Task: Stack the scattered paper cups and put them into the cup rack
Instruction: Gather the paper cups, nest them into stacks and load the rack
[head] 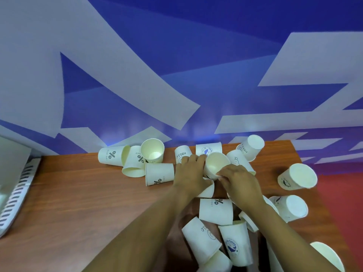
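1. Head view: both hands meet near the far edge of the brown wooden worktop [78, 203], over one white paper cup lying on its side, mouth toward camera [216, 165].
2. Left hand [189, 173]: fingers curled round that cup's left wall.
3. Right hand [238, 180]: fingertips pinch its lower rim.
4. Other scattered white paper cups [160, 173] lie tipped or inverted along the far edge and toward the near right corner; some touch.
5. White slotted rack [17, 190] sits at the left edge, well apart from the hands.

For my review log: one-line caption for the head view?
Both hands, left hand and right hand, grip one paper cup amid scattered cups.
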The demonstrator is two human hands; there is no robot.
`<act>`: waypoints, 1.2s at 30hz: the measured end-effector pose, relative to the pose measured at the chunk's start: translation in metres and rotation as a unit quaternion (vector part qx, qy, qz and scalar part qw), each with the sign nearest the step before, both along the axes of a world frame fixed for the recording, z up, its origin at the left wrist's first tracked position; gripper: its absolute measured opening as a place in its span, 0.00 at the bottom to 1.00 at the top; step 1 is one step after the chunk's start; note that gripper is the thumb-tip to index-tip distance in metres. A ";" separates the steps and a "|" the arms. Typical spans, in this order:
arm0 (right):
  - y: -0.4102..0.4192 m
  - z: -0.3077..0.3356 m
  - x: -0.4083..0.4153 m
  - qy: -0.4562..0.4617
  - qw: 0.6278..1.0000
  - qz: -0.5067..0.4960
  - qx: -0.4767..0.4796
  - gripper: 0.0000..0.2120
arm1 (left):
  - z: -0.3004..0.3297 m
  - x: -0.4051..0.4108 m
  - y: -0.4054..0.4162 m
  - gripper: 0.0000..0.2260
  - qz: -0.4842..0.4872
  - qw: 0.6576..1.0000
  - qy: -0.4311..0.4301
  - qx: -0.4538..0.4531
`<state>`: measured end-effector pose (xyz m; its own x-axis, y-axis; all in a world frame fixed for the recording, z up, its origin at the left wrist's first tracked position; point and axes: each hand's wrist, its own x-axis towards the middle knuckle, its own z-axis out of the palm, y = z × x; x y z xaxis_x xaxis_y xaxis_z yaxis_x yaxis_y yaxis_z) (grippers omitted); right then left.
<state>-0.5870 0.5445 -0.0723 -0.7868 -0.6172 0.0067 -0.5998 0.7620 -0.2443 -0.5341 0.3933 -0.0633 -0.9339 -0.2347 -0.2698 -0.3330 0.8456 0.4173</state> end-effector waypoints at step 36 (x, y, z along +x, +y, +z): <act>-0.057 0.108 0.173 0.110 0.974 0.179 -0.085 0.12 | 0.101 0.210 -0.055 0.26 0.089 0.985 0.145 -0.007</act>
